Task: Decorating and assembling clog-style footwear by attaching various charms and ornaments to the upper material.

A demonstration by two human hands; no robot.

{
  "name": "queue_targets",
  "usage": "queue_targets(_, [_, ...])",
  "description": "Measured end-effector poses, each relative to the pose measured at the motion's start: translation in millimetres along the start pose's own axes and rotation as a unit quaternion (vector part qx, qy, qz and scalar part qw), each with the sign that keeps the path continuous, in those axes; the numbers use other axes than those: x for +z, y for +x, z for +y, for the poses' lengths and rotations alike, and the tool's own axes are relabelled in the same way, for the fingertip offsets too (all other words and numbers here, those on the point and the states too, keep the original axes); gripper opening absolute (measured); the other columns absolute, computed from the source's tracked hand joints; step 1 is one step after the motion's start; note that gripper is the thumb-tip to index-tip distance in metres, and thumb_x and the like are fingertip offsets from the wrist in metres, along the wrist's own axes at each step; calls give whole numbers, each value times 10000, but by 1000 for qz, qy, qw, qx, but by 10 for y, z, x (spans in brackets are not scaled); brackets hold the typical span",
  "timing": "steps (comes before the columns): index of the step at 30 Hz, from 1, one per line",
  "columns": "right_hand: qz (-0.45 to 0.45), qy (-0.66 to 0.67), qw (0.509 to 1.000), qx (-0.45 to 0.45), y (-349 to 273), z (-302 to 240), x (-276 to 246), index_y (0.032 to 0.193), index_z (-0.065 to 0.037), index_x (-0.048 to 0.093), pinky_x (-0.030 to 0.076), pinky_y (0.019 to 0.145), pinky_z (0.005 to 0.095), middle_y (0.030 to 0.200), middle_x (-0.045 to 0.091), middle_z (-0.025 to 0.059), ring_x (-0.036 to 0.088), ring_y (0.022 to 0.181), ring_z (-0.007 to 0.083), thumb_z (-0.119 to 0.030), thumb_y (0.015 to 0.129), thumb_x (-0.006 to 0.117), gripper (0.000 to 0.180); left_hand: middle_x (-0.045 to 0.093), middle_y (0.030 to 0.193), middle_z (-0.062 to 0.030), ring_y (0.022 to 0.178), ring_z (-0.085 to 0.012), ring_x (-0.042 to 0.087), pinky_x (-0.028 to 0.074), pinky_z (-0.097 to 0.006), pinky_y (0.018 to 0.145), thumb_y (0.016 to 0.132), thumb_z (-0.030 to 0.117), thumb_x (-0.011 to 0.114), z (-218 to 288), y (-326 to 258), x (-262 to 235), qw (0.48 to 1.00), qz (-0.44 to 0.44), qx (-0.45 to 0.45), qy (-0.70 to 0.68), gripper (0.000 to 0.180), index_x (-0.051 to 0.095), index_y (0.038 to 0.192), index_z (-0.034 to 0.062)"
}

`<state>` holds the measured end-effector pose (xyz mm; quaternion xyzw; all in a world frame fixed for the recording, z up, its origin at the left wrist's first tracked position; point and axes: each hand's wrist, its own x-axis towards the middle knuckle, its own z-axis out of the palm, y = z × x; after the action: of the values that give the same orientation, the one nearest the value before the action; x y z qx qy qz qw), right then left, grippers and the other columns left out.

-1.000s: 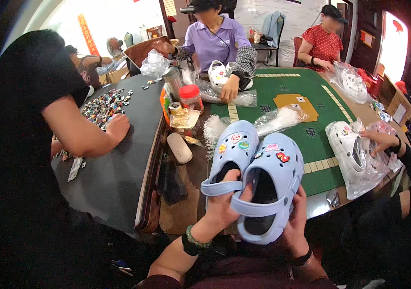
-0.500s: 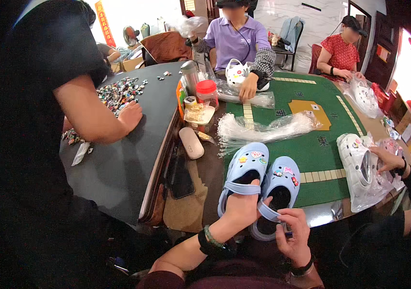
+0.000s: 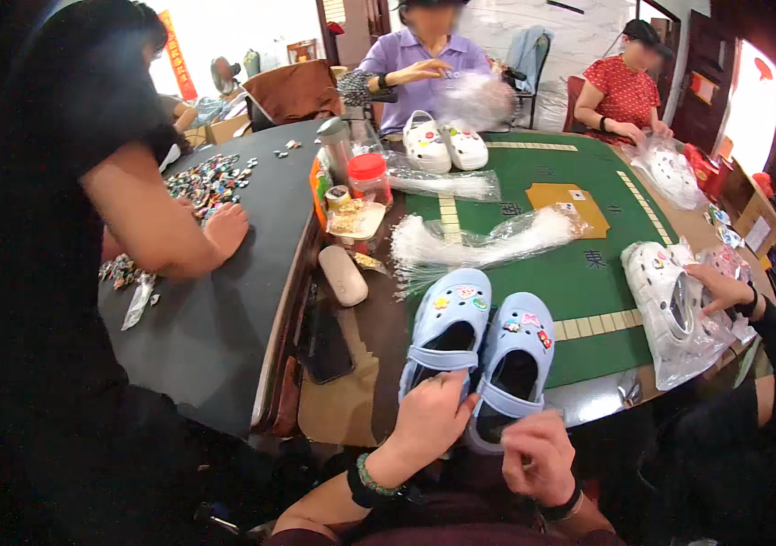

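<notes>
Two light blue clogs stand side by side at the table's near edge, toes pointing away, with colourful charms on their uppers. My left hand (image 3: 432, 417) is closed at the heel of the left clog (image 3: 453, 309), its fingers at the strap and hiding the heel. Just behind the heel of the right clog (image 3: 523, 332) is my right hand (image 3: 541, 460), slightly blurred, apart from the strap. Its fingers are curled in, and whatever they may hold is hidden.
Beyond the clogs lies a bundle of white cable ties (image 3: 488, 237) in plastic. A glasses case (image 3: 342, 276), a phone (image 3: 326, 348) and a red-lidded jar (image 3: 369, 177) sit to the left. At right, a co-worker's hand (image 3: 720, 287) touches bagged white clogs (image 3: 661, 300). Loose charms (image 3: 211, 182) lie far left.
My left fingers have come out of the left clog's opening to its strap. My right hand has drawn back from the right clog's strap. Across the table, a person has set down white clogs.
</notes>
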<state>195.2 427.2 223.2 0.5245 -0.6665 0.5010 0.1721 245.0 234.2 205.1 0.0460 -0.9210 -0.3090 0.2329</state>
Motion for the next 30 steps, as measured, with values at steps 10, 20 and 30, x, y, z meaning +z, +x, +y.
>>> queue_targets(10, [-174,-117,974,88,17,54,139,1263,66,550,450,995,501,1270,560,267,543,1178,451,-63,736,809,601,678,827,-99,785,-304,639,493,-410,728,850,124,729,62,-5,-86,993,85,84,0,118,704,930,42])
queue_targets(20, [-196,-151,961,123,143,168,339,1403,-100,535,472,906,507,1222,567,233,558,1099,414,-262,751,807,725,590,738,-25,729,-243,591,440,-384,724,757,76,788,207,-94,-325,977,103,187,-3,173,713,913,69])
queue_targets(30, [-156,-313,928,130,186,216,526,1466,-174,502,414,945,542,1307,491,387,499,1198,515,-481,896,668,668,597,757,-39,736,-260,578,459,-410,776,672,39,826,173,-245,-316,971,127,199,34,216,727,861,70])
